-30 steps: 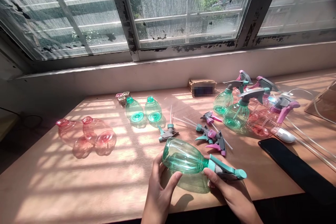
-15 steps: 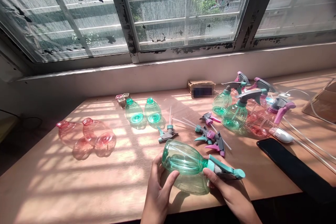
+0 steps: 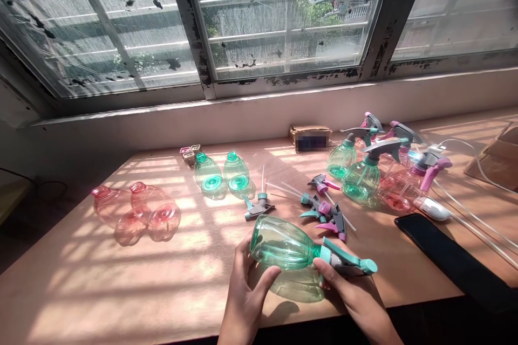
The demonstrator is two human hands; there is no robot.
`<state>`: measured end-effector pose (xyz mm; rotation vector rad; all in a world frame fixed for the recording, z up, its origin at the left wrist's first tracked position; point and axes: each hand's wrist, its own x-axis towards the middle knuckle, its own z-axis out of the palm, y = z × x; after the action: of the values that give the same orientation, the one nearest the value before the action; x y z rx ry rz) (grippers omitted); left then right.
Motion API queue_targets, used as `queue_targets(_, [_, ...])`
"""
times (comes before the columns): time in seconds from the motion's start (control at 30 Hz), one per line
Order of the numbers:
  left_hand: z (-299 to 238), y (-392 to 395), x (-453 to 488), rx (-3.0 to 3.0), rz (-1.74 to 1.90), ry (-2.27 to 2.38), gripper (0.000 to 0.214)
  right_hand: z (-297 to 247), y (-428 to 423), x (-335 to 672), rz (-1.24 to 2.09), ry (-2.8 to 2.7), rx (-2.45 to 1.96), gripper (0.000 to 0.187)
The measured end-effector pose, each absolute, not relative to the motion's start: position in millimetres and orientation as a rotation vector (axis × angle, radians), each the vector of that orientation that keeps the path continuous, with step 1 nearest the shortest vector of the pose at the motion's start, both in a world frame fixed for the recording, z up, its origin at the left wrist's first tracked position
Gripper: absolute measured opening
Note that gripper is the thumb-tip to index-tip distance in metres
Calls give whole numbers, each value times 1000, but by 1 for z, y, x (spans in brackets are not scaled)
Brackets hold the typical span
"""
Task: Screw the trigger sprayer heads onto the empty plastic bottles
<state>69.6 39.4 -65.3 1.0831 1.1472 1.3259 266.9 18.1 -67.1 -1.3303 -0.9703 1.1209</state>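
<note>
A clear green spray bottle (image 3: 281, 245) lies on its side in the air just above the table's front edge, its base to the left. My left hand (image 3: 253, 285) is closed round the base end, thumb in front and fingers behind. At the neck, my right hand (image 3: 335, 280) grips the collar of the grey and teal trigger sprayer (image 3: 348, 260), which sits on the bottle's mouth. Just beyond the bottle lies a loose teal and grey spray head (image 3: 259, 206). Several more spray heads (image 3: 324, 210), teal and pink, lie in a pile with their tubes.
Two open green bottles (image 3: 236, 172) stand mid-table, and two open pink bottles (image 3: 156, 207) stand left. Several fitted spray bottles (image 3: 361, 180) are grouped at the right, near a black phone (image 3: 449, 259), a white mouse (image 3: 434, 208) and cables. A small box (image 3: 311, 138) sits by the wall.
My left thumb has shifted slightly to the right along the bottle. The bottle and my right hand are almost where they were; the view has moved a little.
</note>
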Motion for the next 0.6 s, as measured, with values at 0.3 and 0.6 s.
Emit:
queue_targets(0.3, [-63, 38, 70, 1060, 1327, 1152, 52, -67, 17, 265, 1166, -915, -1316, 44])
queue_targets(0.6, [-61, 40, 72, 1036, 1331, 1119, 53, -65, 19, 266, 1123, -951, -1320, 46])
